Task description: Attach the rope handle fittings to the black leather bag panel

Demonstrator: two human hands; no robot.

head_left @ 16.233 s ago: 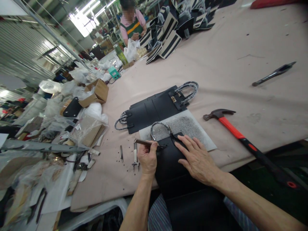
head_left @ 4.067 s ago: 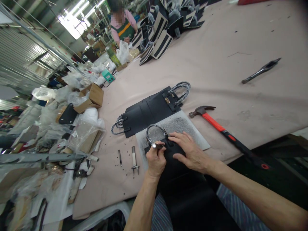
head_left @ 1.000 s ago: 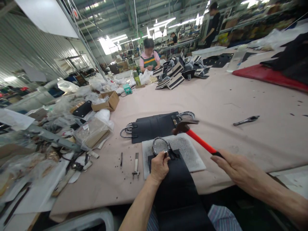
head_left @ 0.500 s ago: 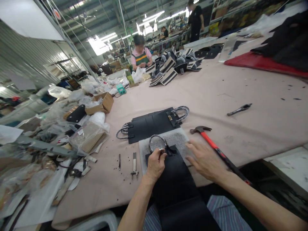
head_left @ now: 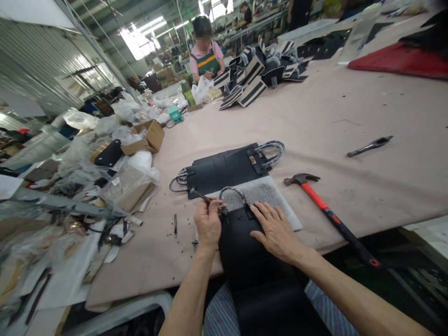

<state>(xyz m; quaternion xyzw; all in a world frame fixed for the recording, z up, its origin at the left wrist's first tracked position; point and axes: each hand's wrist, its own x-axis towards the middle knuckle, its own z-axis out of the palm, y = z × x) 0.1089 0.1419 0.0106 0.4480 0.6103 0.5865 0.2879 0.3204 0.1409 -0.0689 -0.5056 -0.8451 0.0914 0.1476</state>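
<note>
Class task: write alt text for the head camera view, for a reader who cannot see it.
A person's left hand holds a thin metal punch at the handle end of a black leather bag panel, which the right hand presses flat on a grey pad. A red-handled hammer lies on the table to the right.

Left hand (head_left: 207, 224) pinches a slim metal punch (head_left: 203, 197); right hand (head_left: 275, 231) lies flat on black leather panel (head_left: 245, 252), hammer (head_left: 327, 214) beyond its fingertips.
</note>
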